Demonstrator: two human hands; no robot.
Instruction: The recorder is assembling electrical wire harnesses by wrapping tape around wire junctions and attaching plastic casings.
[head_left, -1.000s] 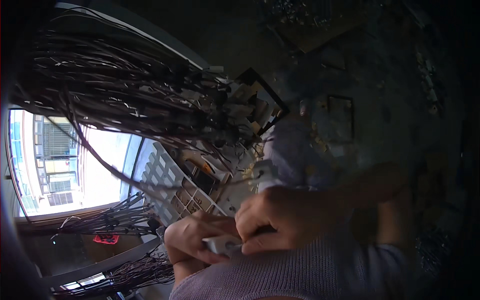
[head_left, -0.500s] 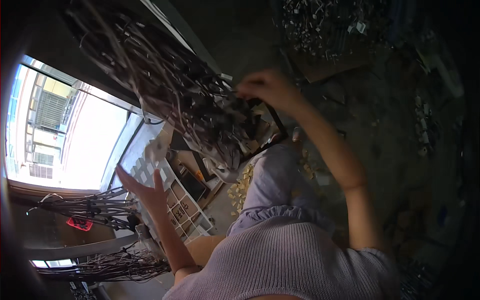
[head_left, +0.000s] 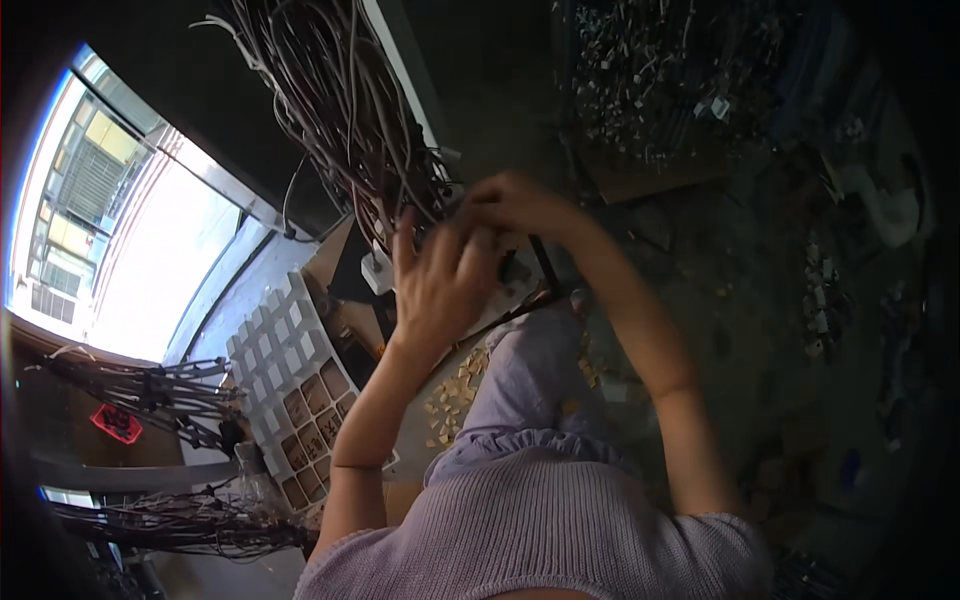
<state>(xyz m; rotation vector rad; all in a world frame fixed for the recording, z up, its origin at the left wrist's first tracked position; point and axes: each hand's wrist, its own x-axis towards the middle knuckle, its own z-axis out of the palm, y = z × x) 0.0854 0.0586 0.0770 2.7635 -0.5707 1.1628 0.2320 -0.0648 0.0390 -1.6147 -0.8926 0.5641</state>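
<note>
The dim floor was messy. Both hands, left hand [head_left: 440, 275] and right hand [head_left: 515, 205], met at the hanging wires [head_left: 340, 110], fingers bent; what they gripped I cannot tell.

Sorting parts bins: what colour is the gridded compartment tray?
White, the gridded compartment tray shows best in the head view.

A dark, dusty floor [head_left: 720, 260] carried everything. Below the hands, small pale wooden chips [head_left: 455, 395] lay scattered on it. To the lower left of the left hand [head_left: 440, 280] lay a white plastic tray of square compartments [head_left: 285, 375], some holding brown pieces. Well beyond the right hand [head_left: 520, 200] lay a heap of small grey metal parts [head_left: 650, 70].
</note>
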